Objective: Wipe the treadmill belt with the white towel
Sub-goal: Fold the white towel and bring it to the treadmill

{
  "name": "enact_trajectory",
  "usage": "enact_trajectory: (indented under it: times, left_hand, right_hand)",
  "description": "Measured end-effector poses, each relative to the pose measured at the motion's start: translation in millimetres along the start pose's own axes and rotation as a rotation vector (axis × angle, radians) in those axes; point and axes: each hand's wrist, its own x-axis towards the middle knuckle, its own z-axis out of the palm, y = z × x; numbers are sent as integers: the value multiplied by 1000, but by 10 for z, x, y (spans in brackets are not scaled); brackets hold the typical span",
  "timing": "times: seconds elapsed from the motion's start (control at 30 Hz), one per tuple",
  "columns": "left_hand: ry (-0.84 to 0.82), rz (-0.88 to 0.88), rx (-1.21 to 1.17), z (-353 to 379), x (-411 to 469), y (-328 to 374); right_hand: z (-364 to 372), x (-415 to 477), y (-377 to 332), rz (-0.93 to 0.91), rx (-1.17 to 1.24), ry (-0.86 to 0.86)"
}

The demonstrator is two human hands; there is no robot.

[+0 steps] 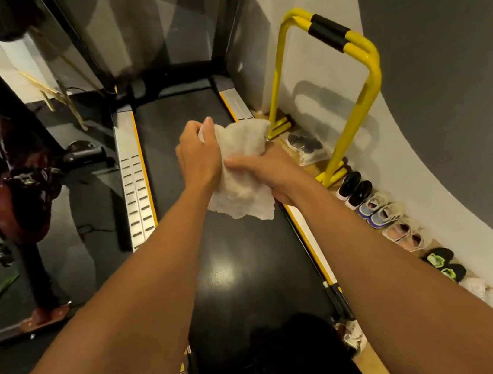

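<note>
Both arms are stretched out over the treadmill, and the white towel (236, 169) is bunched up between the two hands, above the middle of the black treadmill belt (237, 267). The left hand (199, 155) has its fingers curled round the upper end of the cloth; the right hand (265, 171) clamps the right side, thumb laid across the front. The towel's loose lower edge hangs down toward the belt, though whether it touches the surface I can't tell. A bright glare spot sits on the belt nearer the person. The silver slotted side rail (134, 183) runs along the belt's left edge with a yellow stripe beside it. Off to the right, a yellow tubular frame (350, 102) stands by the wall, and a row of shoes (385, 215) lines the skirting. A dark red exercise bike (24, 192) stands on the left.
</note>
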Motion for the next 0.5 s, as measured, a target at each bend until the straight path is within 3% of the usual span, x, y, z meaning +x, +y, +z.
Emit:
enact_trajectory:
  times: [0.5]
  left_hand:
    - [91, -214, 198, 946, 2583, -351]
  right_hand:
    - [-71, 3066, -587, 54, -149, -102]
